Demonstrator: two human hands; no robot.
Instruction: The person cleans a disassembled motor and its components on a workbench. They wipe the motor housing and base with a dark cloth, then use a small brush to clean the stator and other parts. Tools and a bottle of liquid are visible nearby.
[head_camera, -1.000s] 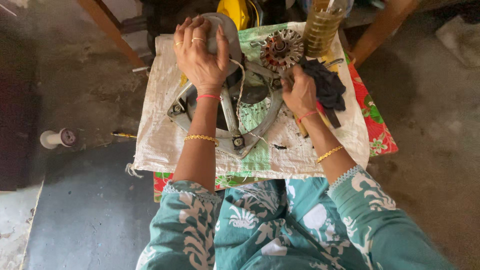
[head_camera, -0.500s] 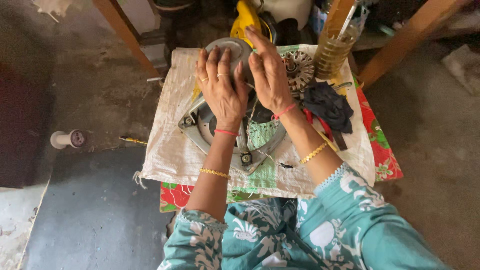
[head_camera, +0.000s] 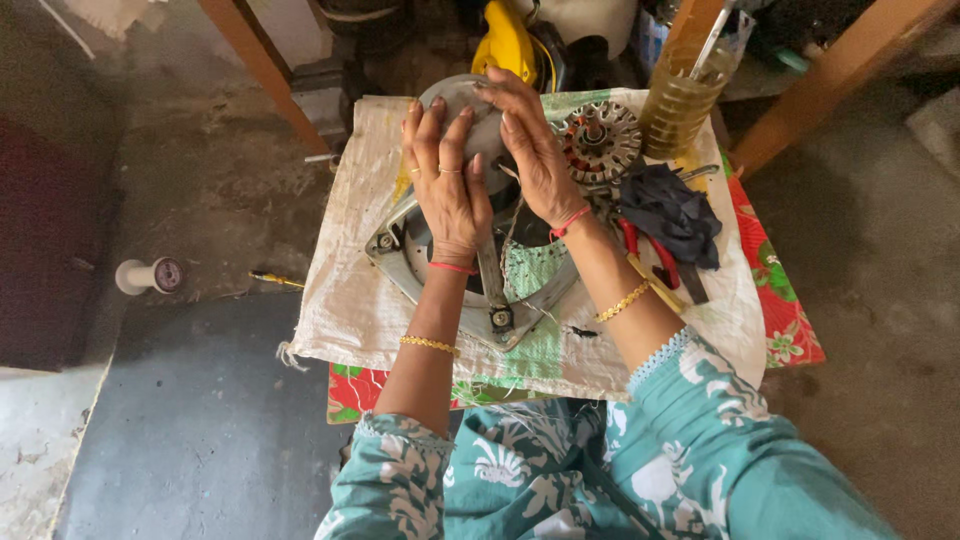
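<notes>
My left hand (head_camera: 449, 182) and my right hand (head_camera: 530, 148) both clasp a round grey metal motor housing (head_camera: 463, 103) that sits at the far side of a grey three-armed metal frame (head_camera: 432, 289). The frame lies on a white woven sack (head_camera: 350, 300) spread over a small table. Thin wires run from under my right palm down across the frame. Just right of my right hand stands a wound stator (head_camera: 600, 140) with copper coils. Most of the housing is hidden under my fingers.
A glass jar of yellowish liquid (head_camera: 680, 105) with a stick in it stands at the table's far right. A dark rag (head_camera: 672, 215) and red-handled pliers (head_camera: 640, 250) lie beside it. A yellow tool (head_camera: 505, 45) sits behind. A white spool (head_camera: 150, 275) and a screwdriver (head_camera: 275, 280) lie on the floor, left.
My right hand has moved from the frame's right side up onto the grey housing, joining my left hand there. The view has shifted closer over the table.
</notes>
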